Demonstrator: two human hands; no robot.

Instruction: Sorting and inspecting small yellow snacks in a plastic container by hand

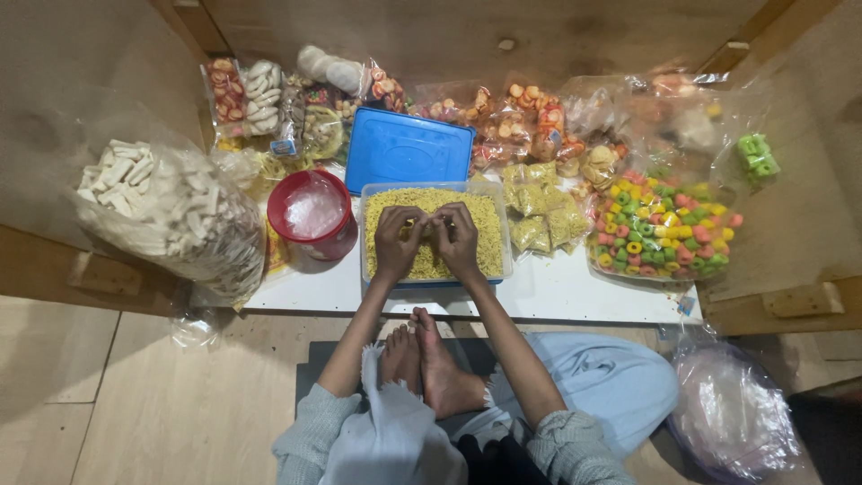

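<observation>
Left hand (398, 241) and right hand (458, 239) curled, fingertips pinched together over the clear tub of yellow crumbly snack (434, 232); whether anything is pinched, impossible to tell. Tub at center of white counter (557, 292), blue lid (407, 149) at 12 o'clock, red bucket (312, 216) at 9 o'clock.

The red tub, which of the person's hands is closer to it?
Left. The left hand is over the tray of yellow snack, on the side next to the red tub. The right hand touches it on the far side, further from the tub.
</observation>
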